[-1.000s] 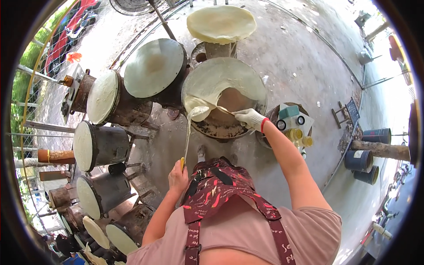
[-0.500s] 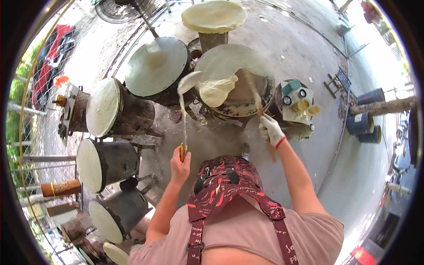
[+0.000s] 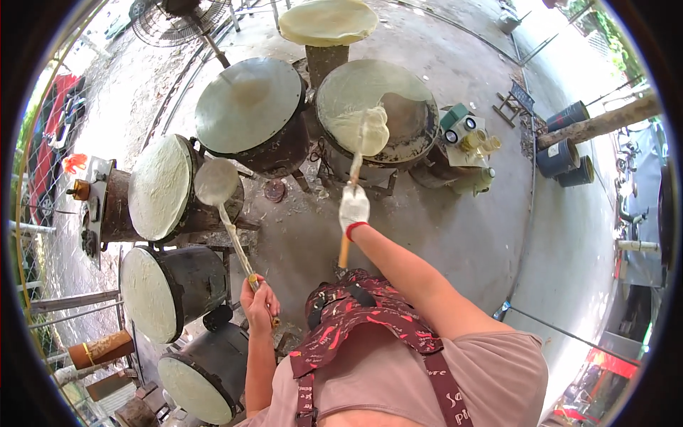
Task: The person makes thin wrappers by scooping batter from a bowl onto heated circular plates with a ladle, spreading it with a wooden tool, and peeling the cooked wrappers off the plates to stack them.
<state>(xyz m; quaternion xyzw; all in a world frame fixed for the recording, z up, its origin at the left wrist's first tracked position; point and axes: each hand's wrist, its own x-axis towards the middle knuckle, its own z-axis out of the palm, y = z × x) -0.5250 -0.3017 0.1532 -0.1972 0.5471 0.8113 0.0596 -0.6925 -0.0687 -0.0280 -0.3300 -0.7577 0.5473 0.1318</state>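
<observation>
My left hand (image 3: pixel 260 304) is closed around the handle of a long ladle (image 3: pixel 215 182), its round bowl coated pale and held beside a batter-covered griddle at the left. My right hand (image 3: pixel 354 210), in a white glove with a red cuff, grips a long wooden-handled scraper (image 3: pixel 355 169). The scraper's far end reaches a folded lump of pale batter (image 3: pixel 373 132) and blends into it, so its shape is hard to make out. That lump lies on a round griddle (image 3: pixel 410 117), partly coated with a pale layer and bare brown at the right.
Left of it stands another coated griddle (image 3: pixel 249 107) on a drum stove; several more line the left side. A stacked round of thin sheets (image 3: pixel 329 23) sits at the back. Right of the stove, a stand holds yellow cups (image 3: pixel 472 140). A fan (image 3: pixel 181 18) stands far left.
The scraper in my right hand has swung left across the griddle, gathering the batter lump toward the middle. My left hand has carried the ladle left and down, away from that griddle.
</observation>
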